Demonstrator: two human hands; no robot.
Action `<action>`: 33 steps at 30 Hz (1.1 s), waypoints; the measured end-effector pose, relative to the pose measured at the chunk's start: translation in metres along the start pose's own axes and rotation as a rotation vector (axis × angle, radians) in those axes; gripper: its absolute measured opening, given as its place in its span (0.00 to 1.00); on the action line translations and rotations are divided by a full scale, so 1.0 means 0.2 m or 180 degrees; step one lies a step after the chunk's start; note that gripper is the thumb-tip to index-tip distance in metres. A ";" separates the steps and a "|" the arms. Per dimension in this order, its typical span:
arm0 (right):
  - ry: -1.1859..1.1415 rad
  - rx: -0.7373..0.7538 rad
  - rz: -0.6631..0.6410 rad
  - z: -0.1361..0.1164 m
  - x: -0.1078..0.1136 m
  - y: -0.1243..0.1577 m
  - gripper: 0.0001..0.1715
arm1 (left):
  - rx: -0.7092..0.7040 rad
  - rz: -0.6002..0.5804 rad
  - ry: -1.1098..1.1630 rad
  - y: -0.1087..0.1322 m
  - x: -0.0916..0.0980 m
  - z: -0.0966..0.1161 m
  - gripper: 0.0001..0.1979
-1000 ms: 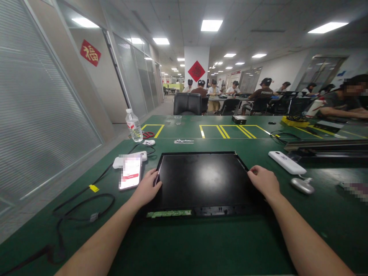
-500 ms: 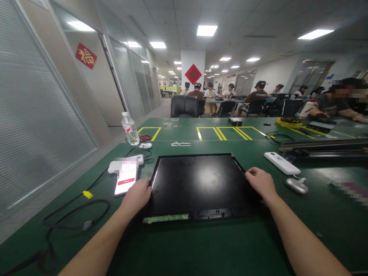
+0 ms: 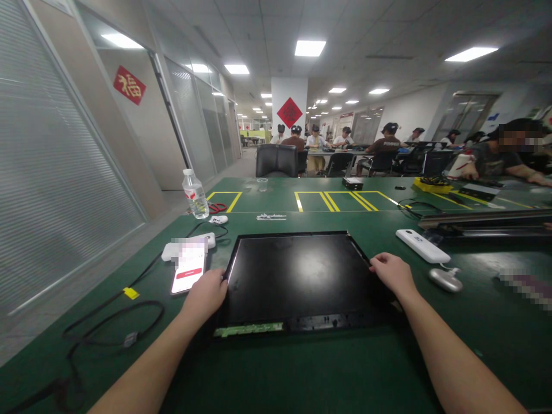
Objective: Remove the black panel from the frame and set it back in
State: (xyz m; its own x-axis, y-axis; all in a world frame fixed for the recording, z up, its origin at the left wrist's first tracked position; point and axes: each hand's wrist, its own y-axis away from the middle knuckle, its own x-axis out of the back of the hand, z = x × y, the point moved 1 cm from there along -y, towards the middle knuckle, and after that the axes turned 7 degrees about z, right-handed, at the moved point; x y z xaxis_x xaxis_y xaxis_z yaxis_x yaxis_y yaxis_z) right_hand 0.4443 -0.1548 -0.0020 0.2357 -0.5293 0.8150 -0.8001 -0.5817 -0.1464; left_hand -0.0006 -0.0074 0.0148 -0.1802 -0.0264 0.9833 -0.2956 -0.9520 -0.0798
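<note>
A black display panel (image 3: 280, 282) in a thin frame lies face up in front of me on the green table. Along its near edge runs a green circuit board strip (image 3: 249, 329), left of a black plastic section. My left hand (image 3: 210, 291) is closed on the panel's left edge, its fingertips partly hidden behind the rim. On the opposite side my right hand (image 3: 391, 272) pinches the right edge with thumb and fingers. A phone (image 3: 190, 270) with a lit screen lies just beyond my left hand.
Left are a water bottle (image 3: 195, 194), red-handled scissors (image 3: 218, 207) and a looped black cable (image 3: 116, 305). Right lie a white power bank (image 3: 422, 245), a silver mouse-shaped device (image 3: 445, 279) and long dark frame parts (image 3: 487, 225). A person (image 3: 504, 152) sits at the far right.
Both hands keep the same grip and the panel stays in place. The person at the far right has shifted slightly; otherwise the view moves only a little.
</note>
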 end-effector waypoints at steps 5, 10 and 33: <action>-0.0013 -0.0017 -0.0032 -0.01 0.01 0.00 0.14 | 0.0049 -0.0007 0.0026 0.00 0.01 0.01 0.16; -0.0046 0.0000 -0.0006 0.00 0.02 0.00 0.13 | 0.0074 -0.0049 0.0182 0.00 0.03 -0.01 0.15; 0.0512 0.0439 -0.0214 0.06 -0.04 -0.02 0.19 | 0.0089 0.0112 0.0504 0.01 0.04 -0.04 0.12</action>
State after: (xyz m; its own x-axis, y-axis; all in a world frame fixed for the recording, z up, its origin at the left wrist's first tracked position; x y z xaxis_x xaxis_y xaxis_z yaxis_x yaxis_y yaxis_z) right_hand 0.4522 -0.1551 -0.0145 0.1861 -0.3876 0.9029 -0.6998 -0.6973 -0.1551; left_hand -0.0095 -0.0066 0.0207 -0.3361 -0.0135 0.9417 -0.2608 -0.9595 -0.1068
